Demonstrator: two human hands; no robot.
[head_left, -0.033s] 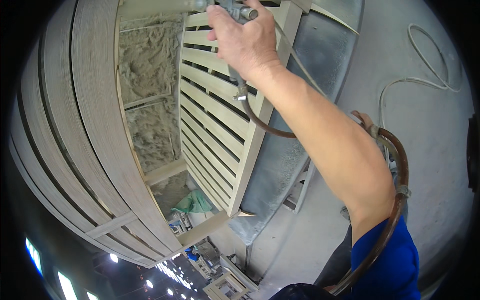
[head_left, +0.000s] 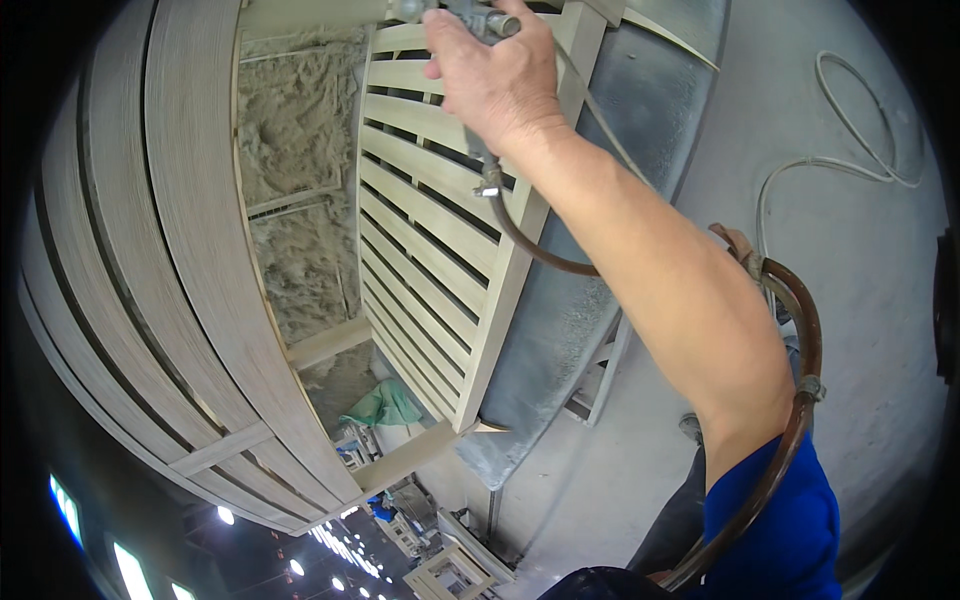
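My right hand [head_left: 498, 85] is at the top middle, its fingers wrapped round a spray gun [head_left: 472, 143]. The gun's metal body shows above the fingers, partly cut off by the upper edge. From the bottom of its handle a brown hose [head_left: 540, 255] passes beneath my forearm and loops back over my blue sleeve. Below and left of the hand stands a pale slatted wooden piece, like a bench: one slatted panel [head_left: 425, 180] is nearest the gun, and a larger streaky panel [head_left: 195, 210] fills the left side. My left hand is out of view.
A grey, dusty board [head_left: 560, 330] lies under the slatted panel's right side. A thin pale hose [head_left: 800, 162] curls on the grey floor at right. Green cloth [head_left: 385, 403] lies beyond the frame's end. More pale wooden frames [head_left: 450, 572] stand at the bottom, near bright ceiling lights.
My right hand and the spray gun have shifted very slightly to the right. The grip and the wooden panels look the same.
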